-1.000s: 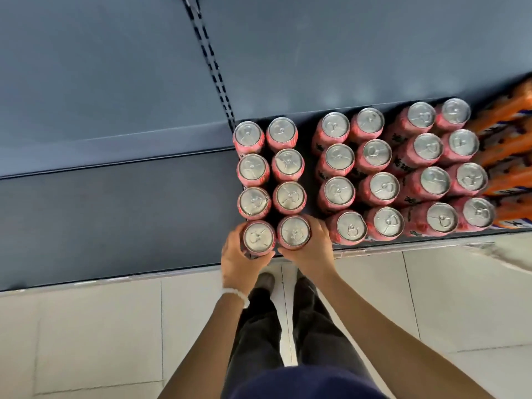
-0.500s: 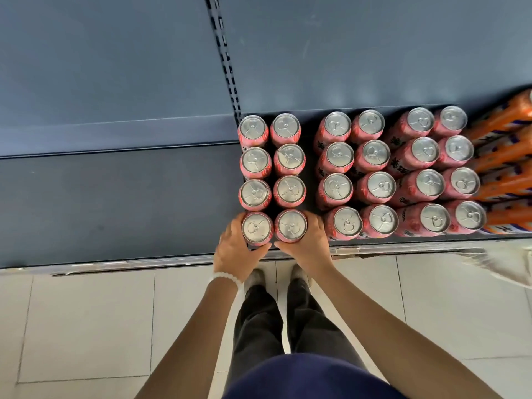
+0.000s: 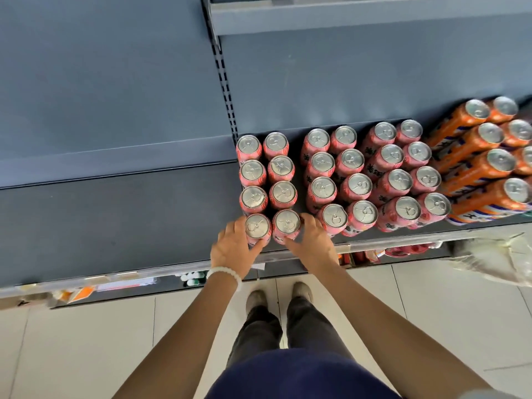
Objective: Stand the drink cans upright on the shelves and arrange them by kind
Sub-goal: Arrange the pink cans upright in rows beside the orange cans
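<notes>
Several pink drink cans stand upright in rows on the dark grey shelf. At the front of the two leftmost rows, my left hand grips one pink can and my right hand grips the pink can beside it. Both cans are upright and touch each other. A narrow gap separates these two rows from the other pink cans to the right. Orange cans stand in rows at the far right of the same shelf.
The left half of the shelf is bare. A slotted upright divides the back panels, and a higher shelf juts out above. A lower shelf edge with price tags runs under my hands. Clear plastic wrap lies at the right. Below is tiled floor.
My head has lifted, so more of the shelf unit and the orange cans show. Both hands stay on the two front cans.
</notes>
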